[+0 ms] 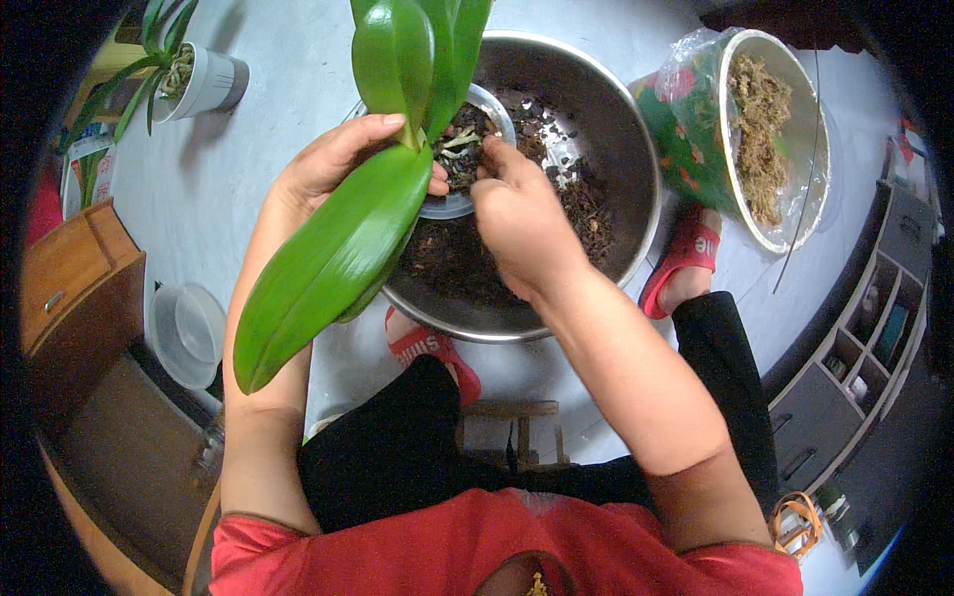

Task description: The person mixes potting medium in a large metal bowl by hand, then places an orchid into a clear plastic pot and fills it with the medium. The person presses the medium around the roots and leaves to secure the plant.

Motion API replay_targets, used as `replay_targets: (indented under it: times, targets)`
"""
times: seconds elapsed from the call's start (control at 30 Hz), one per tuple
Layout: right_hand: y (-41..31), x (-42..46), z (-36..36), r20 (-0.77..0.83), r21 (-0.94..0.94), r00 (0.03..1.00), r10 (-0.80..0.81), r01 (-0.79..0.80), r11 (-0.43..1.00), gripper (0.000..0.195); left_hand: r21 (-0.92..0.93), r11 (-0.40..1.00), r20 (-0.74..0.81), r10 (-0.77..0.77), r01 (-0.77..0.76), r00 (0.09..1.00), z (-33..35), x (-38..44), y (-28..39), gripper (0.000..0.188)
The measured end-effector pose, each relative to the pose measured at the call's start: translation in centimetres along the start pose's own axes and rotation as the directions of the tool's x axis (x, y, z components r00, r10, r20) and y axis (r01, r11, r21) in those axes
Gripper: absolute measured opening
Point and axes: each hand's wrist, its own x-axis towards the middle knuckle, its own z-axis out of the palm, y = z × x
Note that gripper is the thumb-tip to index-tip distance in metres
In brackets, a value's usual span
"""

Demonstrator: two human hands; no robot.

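A broad-leaved orchid [335, 246] stands in a clear plastic pot [451, 206] above a large stainless steel basin [641, 149]. My left hand [328, 153] holds the orchid at the base of its leaves, its thumb on the stem and its fingertips partly hidden behind a leaf. At the right inside edge of the pot, my right hand [522, 208] has its fingers bent down by pale roots [460, 143] and dark bark; whether it pinches anything cannot be told. Loose dark potting bark [462, 261] lies in the basin.
A plastic-lined bucket [727, 134] of dried moss [760, 141] stands to the right, a thin wire across it. A second potted orchid [201, 82] is at upper left. A translucent tub [186, 335] sits beside wooden furniture [82, 276]. My slippered feet flank the basin's near side.
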Motion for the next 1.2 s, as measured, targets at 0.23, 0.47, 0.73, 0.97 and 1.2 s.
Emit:
replay_targets:
  times: [0.23, 0.47, 0.73, 0.97, 1.2]
  targets:
    - [1.4, 1.7, 1.0, -0.132, -0.320, 0.991, 0.003, -0.045, 0.946, 0.045, 0.019, 0.998, 0.018, -0.060, 0.059, 0.998, 0.2, 0.1, 0.4, 0.046]
    - [4.0, 1.6, -13.0, -0.071, -0.617, 0.997, -0.011, -0.035, 0.786, 0.037, 0.080, 0.996, 0.019, 0.025, -0.026, 1.000, 0.3, -0.1, -0.2, 0.053]
    - [9.1, 4.8, -12.5, 0.324, -0.941, 0.936, -0.140, 0.303, -0.149, 0.039, 0.070, 0.996, 0.035, 0.052, -0.054, 0.998, 0.4, 0.1, -0.3, 0.050]
    - [10.0, 6.2, -10.2, 0.221, -0.973, 0.971, -0.088, 0.226, 0.047, 0.059, 0.052, 0.997, -0.008, 0.055, -0.054, 0.998, 0.9, -0.3, -0.3, 0.049]
    - [12.2, 6.4, -8.6, 0.176, -0.983, 0.978, -0.116, 0.181, 0.035, 0.062, 0.074, 0.996, -0.016, 0.053, -0.052, 0.998, 0.9, 0.0, -0.5, 0.049]
